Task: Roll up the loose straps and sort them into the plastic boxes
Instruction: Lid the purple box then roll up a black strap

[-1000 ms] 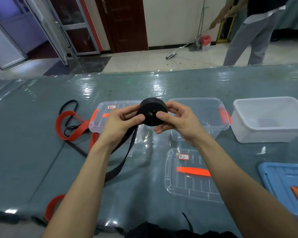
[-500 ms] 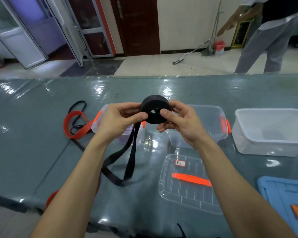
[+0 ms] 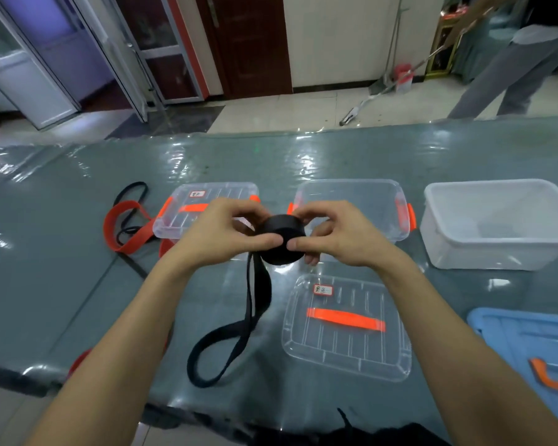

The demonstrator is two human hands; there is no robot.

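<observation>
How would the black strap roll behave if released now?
The black webbing strap roll, pinched between left hand and right hand, would probably unwind: nothing visibly fastens it. Its tail droops limp, likely floppy. Being round, it might roll.

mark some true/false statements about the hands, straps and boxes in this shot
1. Both the left hand and the right hand hold the black roll. True.
2. The black roll is finished, with nothing left loose. False: a loose tail hangs down and loops on the table.
3. The red strap lies in a box. False: it lies on the table, left of the closed clear box.
4. A clear lid with an orange handle lies flat on the table. True.
</observation>
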